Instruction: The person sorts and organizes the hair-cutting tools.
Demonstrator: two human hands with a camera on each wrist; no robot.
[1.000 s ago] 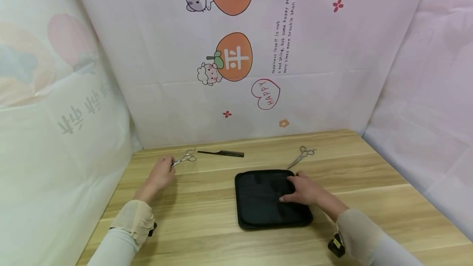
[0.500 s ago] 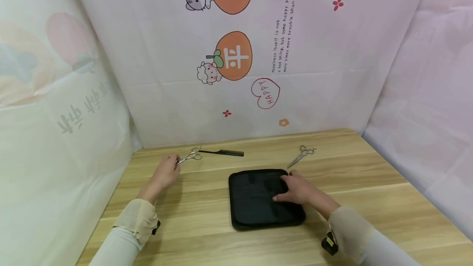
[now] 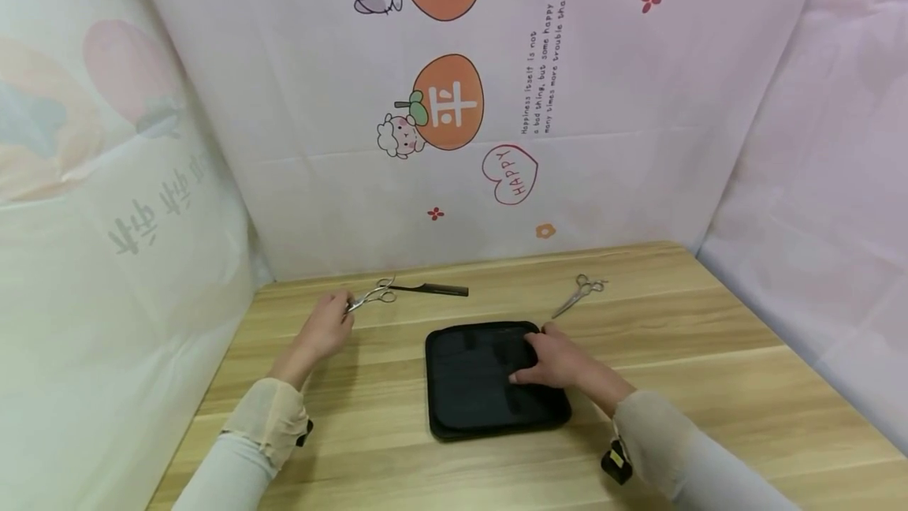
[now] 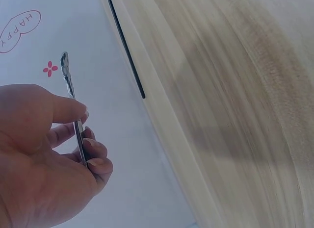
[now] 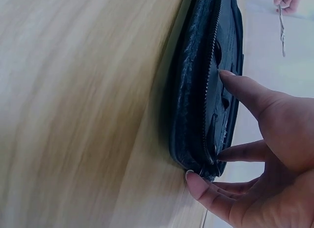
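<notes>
A pair of silver hairdressing scissors (image 3: 381,292) is held by the blade end in my left hand (image 3: 326,328), handles pointing right and away. In the left wrist view, thumb and curled fingers pinch the scissors (image 4: 68,81) above the table. My right hand (image 3: 560,361) grips the right side of a flat black zip case (image 3: 468,389) lying on the table. Seen from the right wrist, the case (image 5: 189,105) has its zip undone along the edge; the thumb presses on its inner face while fingertips sit at the corner.
A black tail comb (image 3: 443,289) lies near the table's back edge, just right of the held scissors. Another pair of scissors (image 3: 570,303) rests behind the case at the right. Printed white cloth (image 3: 319,101) walls the table (image 3: 681,322) at the back and sides.
My right hand has slid the black case leftward over the table. My left hand, with the scissors, has shifted a little right and away, so the handles now overlap the comb's tail.
</notes>
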